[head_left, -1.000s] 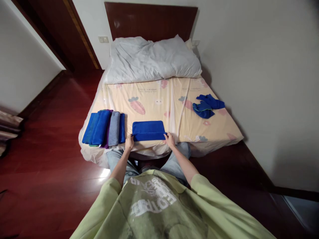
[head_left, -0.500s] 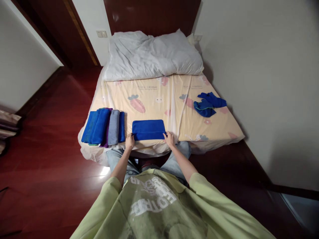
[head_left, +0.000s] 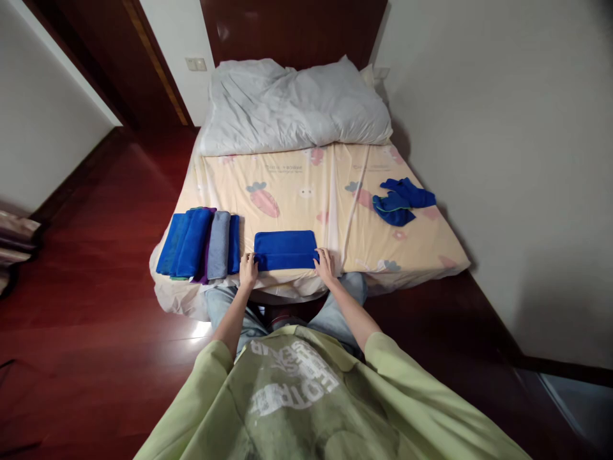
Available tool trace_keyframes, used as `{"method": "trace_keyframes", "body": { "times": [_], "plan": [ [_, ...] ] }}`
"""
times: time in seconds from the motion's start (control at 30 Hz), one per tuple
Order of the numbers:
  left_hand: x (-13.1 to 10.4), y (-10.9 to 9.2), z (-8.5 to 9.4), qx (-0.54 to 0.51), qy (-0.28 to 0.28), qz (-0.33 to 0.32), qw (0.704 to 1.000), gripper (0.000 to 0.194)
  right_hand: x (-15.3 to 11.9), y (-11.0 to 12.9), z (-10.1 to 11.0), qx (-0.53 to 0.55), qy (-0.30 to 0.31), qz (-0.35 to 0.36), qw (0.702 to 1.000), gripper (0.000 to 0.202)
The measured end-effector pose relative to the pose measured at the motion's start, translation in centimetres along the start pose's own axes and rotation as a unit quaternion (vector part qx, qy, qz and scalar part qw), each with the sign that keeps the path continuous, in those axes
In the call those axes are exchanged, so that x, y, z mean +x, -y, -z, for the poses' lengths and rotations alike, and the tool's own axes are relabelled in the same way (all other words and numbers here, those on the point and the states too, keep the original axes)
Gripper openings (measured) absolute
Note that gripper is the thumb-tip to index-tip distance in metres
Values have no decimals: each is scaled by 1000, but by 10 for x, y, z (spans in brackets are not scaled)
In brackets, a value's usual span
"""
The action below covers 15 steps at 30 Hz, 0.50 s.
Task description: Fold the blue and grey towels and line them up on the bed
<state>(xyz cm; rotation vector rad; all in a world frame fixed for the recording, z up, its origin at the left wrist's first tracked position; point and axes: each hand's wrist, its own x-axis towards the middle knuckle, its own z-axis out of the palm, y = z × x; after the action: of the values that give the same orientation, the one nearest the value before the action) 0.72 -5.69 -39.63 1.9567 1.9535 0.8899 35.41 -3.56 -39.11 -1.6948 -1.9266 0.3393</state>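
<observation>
A blue towel (head_left: 286,243) lies flat as a folded rectangle near the front edge of the bed, with a crease running across its lower part. At its near left corner is my left hand (head_left: 248,271), fingers bent and closed on the edge. My right hand (head_left: 324,266) grips the near right corner in the same manner, thumb turned inward. The fingertips are small, and the towel's underside is hidden. Close to my left hand stands a row of folded towels: several blue ones (head_left: 192,243), a purple one (head_left: 205,255) and a grey one (head_left: 219,246).
Two crumpled blue cloths (head_left: 402,199) lie on the right of the bed. A white quilt (head_left: 297,108) is bunched against the headboard (head_left: 292,32). The carrot-print sheet (head_left: 282,176) covers the mattress. A wall (head_left: 502,160) runs along the right side.
The fingers of both hands have shifted slightly at the towel's near corners and look a little straighter. The towel and everything else stay in place.
</observation>
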Motion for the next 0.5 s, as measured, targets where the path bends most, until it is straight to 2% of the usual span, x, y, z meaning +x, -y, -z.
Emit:
{"method": "trace_keyframes", "body": {
  "times": [0.07, 0.17, 0.23, 0.33, 0.5],
  "plan": [
    [2, 3, 3, 6, 20, -39, 999, 38, 1, -5, 1, -14, 25, 62, 998, 44],
    [4, 6, 5, -12, 79, -101, 992, 41, 1, -12, -2, -16, 78, 128, 988, 51],
    [3, 7, 4, -19, 102, -119, 987, 43, -2, -16, -4, -8, 89, 140, 986, 54],
    [-2, 7, 3, -6, 106, -116, 988, 44, -7, -20, -2, 10, 82, 146, 986, 53],
    [-8, 3, 9, 26, 131, -117, 984, 52, -12, -19, 13, 23, 118, 158, 980, 57]
  ]
}}
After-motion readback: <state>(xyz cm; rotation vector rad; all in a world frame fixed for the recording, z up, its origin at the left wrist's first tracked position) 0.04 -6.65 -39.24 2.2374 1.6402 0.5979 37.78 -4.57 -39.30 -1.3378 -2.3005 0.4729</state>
